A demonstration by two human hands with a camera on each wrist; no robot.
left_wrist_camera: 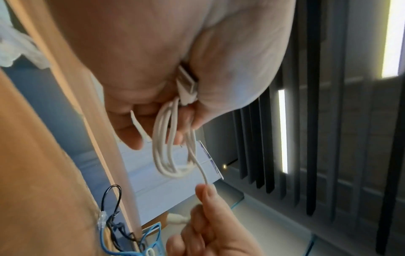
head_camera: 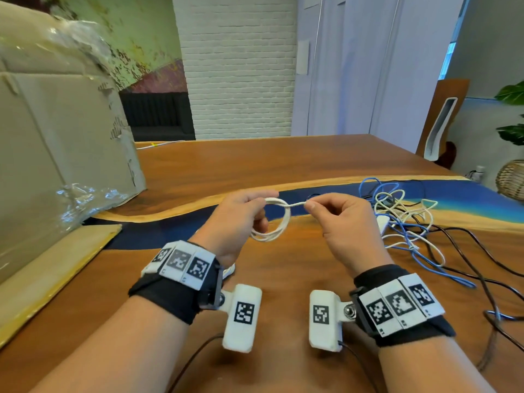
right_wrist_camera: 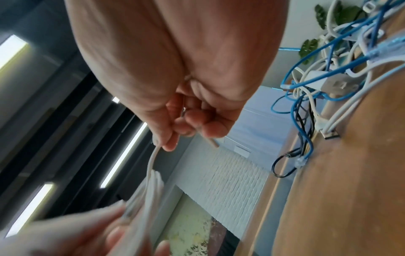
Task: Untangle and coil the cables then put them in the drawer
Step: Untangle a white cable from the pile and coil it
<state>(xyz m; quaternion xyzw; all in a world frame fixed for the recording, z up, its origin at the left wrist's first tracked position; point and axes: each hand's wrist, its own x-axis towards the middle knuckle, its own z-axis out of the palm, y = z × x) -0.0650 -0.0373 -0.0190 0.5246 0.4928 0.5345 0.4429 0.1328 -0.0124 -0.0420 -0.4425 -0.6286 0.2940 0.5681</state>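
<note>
A white cable (head_camera: 279, 222) is wound into a small coil of several loops above the wooden table (head_camera: 283, 165). My left hand (head_camera: 241, 214) grips the coil at its top, fingers curled round the loops (left_wrist_camera: 166, 147), with a white USB plug (left_wrist_camera: 186, 84) tucked in the palm. My right hand (head_camera: 337, 214) pinches the cable's free end (head_camera: 300, 204) between thumb and forefinger, close to the right of the coil (right_wrist_camera: 153, 181). A tangle of blue, white and black cables (head_camera: 402, 219) lies on the table to the right of my right hand. No drawer is in view.
A large cardboard box (head_camera: 56, 131) wrapped in clear plastic stands at the left on a flat cardboard sheet (head_camera: 51, 268). Black cables (head_camera: 482, 265) trail toward the table's right edge. A chair (head_camera: 442, 120) and plants (head_camera: 510, 109) stand beyond the far right corner.
</note>
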